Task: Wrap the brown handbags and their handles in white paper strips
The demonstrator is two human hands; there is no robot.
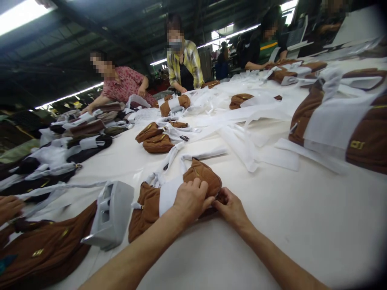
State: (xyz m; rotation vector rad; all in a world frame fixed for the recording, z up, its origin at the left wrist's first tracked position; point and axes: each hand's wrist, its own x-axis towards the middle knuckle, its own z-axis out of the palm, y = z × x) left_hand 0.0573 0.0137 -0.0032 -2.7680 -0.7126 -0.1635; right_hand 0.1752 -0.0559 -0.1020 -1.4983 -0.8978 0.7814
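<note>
A small brown bag (203,176) wrapped in a band of white paper lies on the white table (302,217) in front of me. My left hand (190,198) rests on top of it, fingers curled over the fabric and the paper band. Just to its right, my right hand (231,208) pinches the bag's near right edge, and its fingertips are partly hidden under the fabric.
A grey plastic tool (111,213) lies to the left on a larger brown bag (45,249). More wrapped brown bags (157,139) and loose white paper strips (242,145) cover the table. A big wrapped bag (347,121) lies at the right. Other people work along the far side.
</note>
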